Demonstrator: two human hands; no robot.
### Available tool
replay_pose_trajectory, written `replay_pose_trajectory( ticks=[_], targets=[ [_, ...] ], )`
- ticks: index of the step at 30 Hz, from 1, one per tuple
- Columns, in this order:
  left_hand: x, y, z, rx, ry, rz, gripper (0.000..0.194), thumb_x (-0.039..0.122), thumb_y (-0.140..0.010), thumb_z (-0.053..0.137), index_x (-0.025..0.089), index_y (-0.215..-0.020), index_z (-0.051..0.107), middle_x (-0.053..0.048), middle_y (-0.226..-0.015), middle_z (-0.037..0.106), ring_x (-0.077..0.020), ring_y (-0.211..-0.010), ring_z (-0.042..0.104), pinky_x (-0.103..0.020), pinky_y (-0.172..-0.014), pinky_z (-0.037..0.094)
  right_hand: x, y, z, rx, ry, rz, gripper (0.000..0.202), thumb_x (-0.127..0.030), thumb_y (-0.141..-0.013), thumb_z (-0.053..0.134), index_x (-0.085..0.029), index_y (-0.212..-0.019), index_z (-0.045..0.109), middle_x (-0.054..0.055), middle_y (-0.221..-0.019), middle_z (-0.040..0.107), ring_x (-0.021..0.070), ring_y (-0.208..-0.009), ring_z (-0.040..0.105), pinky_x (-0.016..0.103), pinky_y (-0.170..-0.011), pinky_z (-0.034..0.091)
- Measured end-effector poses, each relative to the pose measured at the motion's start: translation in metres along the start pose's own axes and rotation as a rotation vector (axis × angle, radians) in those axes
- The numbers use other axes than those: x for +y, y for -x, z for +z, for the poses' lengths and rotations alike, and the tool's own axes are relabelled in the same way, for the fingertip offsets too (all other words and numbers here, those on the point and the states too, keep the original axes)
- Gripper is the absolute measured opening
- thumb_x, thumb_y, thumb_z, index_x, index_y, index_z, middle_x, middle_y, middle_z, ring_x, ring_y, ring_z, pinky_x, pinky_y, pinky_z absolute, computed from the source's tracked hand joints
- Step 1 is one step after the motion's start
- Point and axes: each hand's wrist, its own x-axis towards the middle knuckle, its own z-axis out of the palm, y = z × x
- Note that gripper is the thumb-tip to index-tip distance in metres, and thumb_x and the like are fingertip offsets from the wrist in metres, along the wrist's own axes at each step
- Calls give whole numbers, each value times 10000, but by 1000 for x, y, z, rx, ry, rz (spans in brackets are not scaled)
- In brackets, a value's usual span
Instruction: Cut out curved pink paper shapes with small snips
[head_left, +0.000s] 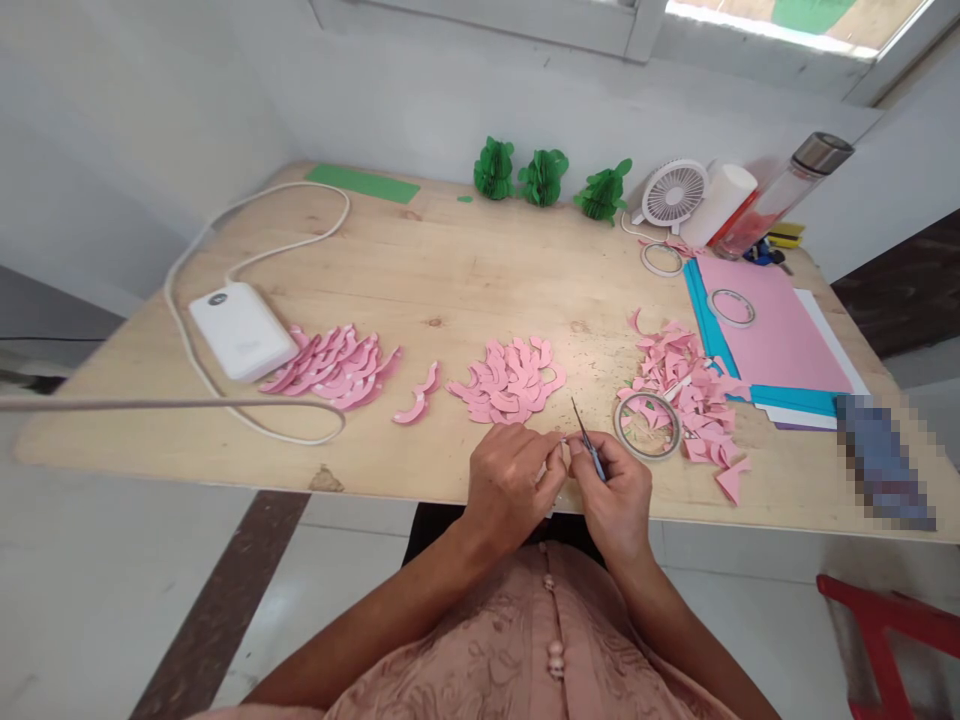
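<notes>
Scissors point(586, 438) with dark, thin blades point up and away, held in my right hand point(616, 495). My left hand point(514, 480) is closed beside it, its thumb and forefinger pinched near the right fingertips; what they hold is too small to name. Just beyond my left hand lies a heap of pink cut paper pieces point(514, 380). A curved pink strip point(420, 393) and a pile of similar curled strips point(349, 370) are further left. Right of my hands, a roll of tape point(619, 425) rests against pink paper scraps point(694, 385).
A white power bank point(244, 332) with a looping cable sits at left. Green paper shapes point(544, 178), a small fan point(673, 195) and a glass bottle point(780, 195) stand at the back. Pink sheets point(787, 335) lie right; a red stool point(885, 620) is below.
</notes>
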Motion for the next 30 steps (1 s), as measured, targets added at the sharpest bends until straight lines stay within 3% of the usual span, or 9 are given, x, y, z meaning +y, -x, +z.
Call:
replay_pose_trajectory(
  ticks=[3,10,16,24,30],
  targets=[
    [0,0,-2,-13,19,-24,223,136,-822,476,155,-751,686,-32,-567,637,-151,-553,537,-285,-574,383,0,-2,-1,25,-14,28,251,-359,-811,543,-147,-804,678,-12,-576,583,118,-531,494,222,-500,392],
    [3,-6,-9,-183,395,-287,242,188,-839,481,166,-736,699,-26,-622,676,-138,-578,594,-236,-585,450,2,-4,-2,-4,-188,107,245,-362,-792,584,-146,-874,666,-44,-556,505,89,-497,437,202,-473,362],
    [4,-7,-10,-243,509,-352,238,198,-835,496,166,-821,731,-36,-706,717,-144,-622,619,-230,-598,462,3,-3,0,-19,-218,95,200,-348,-762,625,-163,-825,664,-9,-642,608,115,-569,515,223,-525,414],
    [6,-7,-12,-319,643,-490,237,256,-840,502,156,-776,707,-8,-630,662,-123,-567,555,-212,-554,436,1,-4,-2,-14,-203,74,160,-323,-786,598,-166,-758,617,-20,-623,586,107,-568,516,213,-530,423],
    [4,-3,-6,-370,768,-539,167,241,-809,528,157,-743,656,-5,-673,647,-129,-630,567,-226,-617,460,5,-5,0,-10,-267,79,176,-345,-798,584,-173,-759,575,-34,-594,546,105,-551,507,215,-527,425]
  ],
)
